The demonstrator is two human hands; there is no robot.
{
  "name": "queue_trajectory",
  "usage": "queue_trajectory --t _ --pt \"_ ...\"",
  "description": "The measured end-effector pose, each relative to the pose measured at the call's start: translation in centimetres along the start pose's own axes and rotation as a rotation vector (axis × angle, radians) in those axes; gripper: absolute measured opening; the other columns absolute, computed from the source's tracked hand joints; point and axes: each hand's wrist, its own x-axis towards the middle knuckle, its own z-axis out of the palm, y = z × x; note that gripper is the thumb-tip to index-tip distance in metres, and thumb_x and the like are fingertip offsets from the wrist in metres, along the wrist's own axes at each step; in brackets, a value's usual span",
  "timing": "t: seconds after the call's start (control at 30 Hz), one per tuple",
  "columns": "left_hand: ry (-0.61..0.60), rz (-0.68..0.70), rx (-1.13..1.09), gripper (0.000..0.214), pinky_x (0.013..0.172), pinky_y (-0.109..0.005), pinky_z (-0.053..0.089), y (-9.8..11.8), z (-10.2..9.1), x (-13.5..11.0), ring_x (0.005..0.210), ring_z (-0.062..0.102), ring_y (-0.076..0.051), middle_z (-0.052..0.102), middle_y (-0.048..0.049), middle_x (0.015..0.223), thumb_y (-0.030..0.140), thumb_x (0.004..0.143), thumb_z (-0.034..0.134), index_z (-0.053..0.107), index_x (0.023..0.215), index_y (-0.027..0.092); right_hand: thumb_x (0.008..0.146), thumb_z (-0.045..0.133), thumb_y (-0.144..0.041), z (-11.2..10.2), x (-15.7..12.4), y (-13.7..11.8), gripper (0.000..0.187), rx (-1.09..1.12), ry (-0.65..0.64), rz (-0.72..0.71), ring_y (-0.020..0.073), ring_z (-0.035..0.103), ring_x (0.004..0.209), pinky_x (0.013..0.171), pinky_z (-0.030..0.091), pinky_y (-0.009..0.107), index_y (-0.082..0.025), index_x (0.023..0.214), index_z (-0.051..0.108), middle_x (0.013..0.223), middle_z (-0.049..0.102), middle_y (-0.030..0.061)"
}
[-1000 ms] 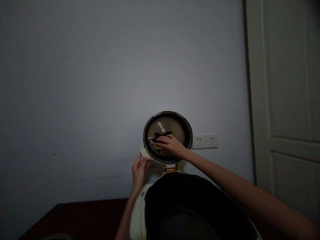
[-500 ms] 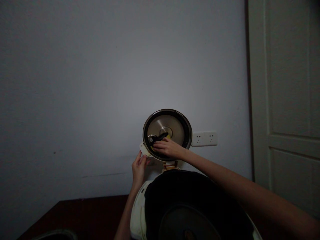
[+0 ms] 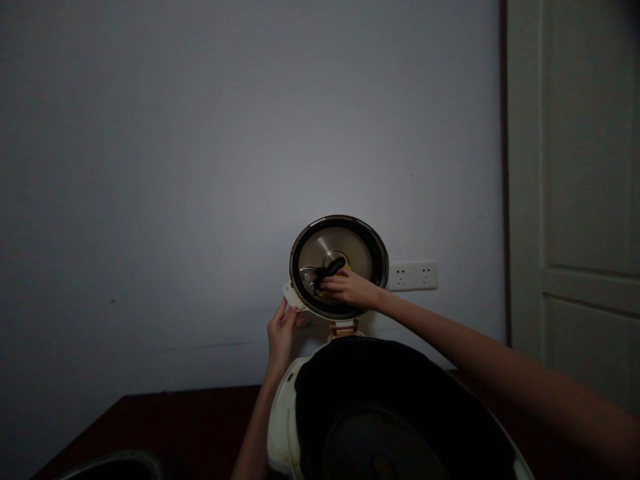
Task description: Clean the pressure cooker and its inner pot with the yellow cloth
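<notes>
An electric cooker point(image 3: 283, 437) with a white body and dark inside stands below me, its round lid point(image 3: 320, 243) tipped up on a hinge. Thumb and fingers of my left hand point(image 3: 281, 337) hold the white tab point(image 3: 294, 298) at the lid's lower left. My right hand point(image 3: 350, 289) presses what looks like a black and yellow sponge point(image 3: 334, 267) against the inner metal face of the lid. The fingers partly cover it, so its full shape is hidden. Beside it, a small round metal fitting point(image 3: 307, 275) shows at the lid's left.
A pale wall point(image 3: 200, 200) rises right behind the lid, with a double power socket point(image 3: 413, 276) to its right. The cooker stands on a dark red table point(image 3: 200, 417). The dark rim of another vessel point(image 3: 117, 459) shows at lower left. A panelled door point(image 3: 585, 200) is at the right.
My right hand has moved the sponge a little to the right across the lid's inner face, uncovering more of the metal fitting. The left hand keeps its hold. The whole view has shifted slightly.
</notes>
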Motion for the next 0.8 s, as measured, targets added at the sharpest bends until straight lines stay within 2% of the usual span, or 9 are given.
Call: queue_trajectory --t 0.1,0.2,0.33,0.43,0.5,0.63,0.73,0.8 --pt "-0.009 0.02 0.006 0.049 0.075 -0.028 0.055 0.0 0.1 -0.1 0.09 0.067 -0.017 0.066 -0.0123 0.115 0.017 0.081 0.061 0.052 0.129 0.015 0.093 0.046 -0.014 -0.7 -1.9 0.3 0.022 -0.009 -0.044 0.061 0.0189 0.054 0.111 0.08 0.039 0.035 -0.016 0.107 0.063 0.114 0.065 0.0079" --pt "-0.007 0.027 0.012 0.049 0.074 -0.028 0.055 0.1 0.1 -0.2 0.092 0.066 -0.018 0.065 -0.0125 0.117 0.017 0.081 0.061 0.053 0.129 0.015 0.094 0.044 -0.014 -1.7 -2.7 -0.2 0.025 -0.015 -0.059 0.116 0.0198 0.054 0.111 0.079 0.039 0.035 -0.015 0.113 0.06 0.115 0.064 0.0105" --pt "-0.015 0.033 0.009 0.049 0.073 -0.026 0.055 0.1 0.1 -0.2 0.093 0.066 -0.018 0.062 -0.0124 0.122 0.017 0.08 0.062 0.053 0.128 0.014 0.096 0.039 -0.015 -2.0 -0.1 -1.5 0.031 -0.004 -0.007 0.098 0.0205 0.049 0.117 0.083 0.039 0.037 -0.013 0.123 0.054 0.123 0.06 0.013" --pt "-0.01 0.035 0.018 0.049 0.073 -0.027 0.055 0.0 0.0 0.0 0.091 0.066 -0.018 0.064 -0.0125 0.119 0.018 0.079 0.062 0.054 0.127 0.014 0.096 0.038 -0.017 -1.4 2.3 -1.9 0.032 0.01 0.009 0.03 0.0199 0.048 0.119 0.084 0.039 0.037 -0.013 0.125 0.052 0.125 0.059 0.0126" --pt "-0.004 0.04 0.019 0.049 0.074 -0.028 0.055 -0.2 -0.1 0.1 0.089 0.067 -0.018 0.065 -0.0128 0.116 0.018 0.079 0.063 0.054 0.127 0.013 0.096 0.038 -0.017 -0.8 2.8 -1.6 0.033 0.016 0.012 0.017 0.0192 0.048 0.119 0.084 0.039 0.037 -0.014 0.126 0.051 0.125 0.059 0.0119" --pt "0.0 0.042 0.006 0.05 0.077 -0.029 0.054 -0.2 -0.1 0.1 0.093 0.066 -0.019 0.064 -0.0124 0.118 0.017 0.078 0.064 0.055 0.127 0.013 0.094 0.041 -0.013 -0.2 0.4 -0.6 0.03 0.003 0.006 0.078 0.0196 0.051 0.117 0.083 0.039 0.037 -0.016 0.121 0.056 0.122 0.062 0.01" --pt "0.009 0.03 0.004 0.051 0.076 -0.029 0.054 -0.1 0.0 0.0 0.094 0.066 -0.019 0.063 -0.0133 0.121 0.016 0.078 0.063 0.053 0.128 0.013 0.093 0.044 -0.013 -0.5 -2.1 -0.1 0.028 0.008 -0.034 0.13 0.0205 0.053 0.114 0.082 0.039 0.038 -0.016 0.117 0.058 0.118 0.063 0.0097" --pt "0.004 0.03 0.013 0.051 0.075 -0.028 0.055 0.0 0.0 0.0 0.093 0.066 -0.019 0.064 -0.014 0.119 0.017 0.079 0.063 0.052 0.129 0.012 0.092 0.047 -0.014 -0.9 -2.8 -0.1 0.028 0.023 -0.025 0.189 0.0214 0.053 0.111 0.081 0.039 0.037 -0.016 0.118 0.058 0.118 0.063 0.0109"
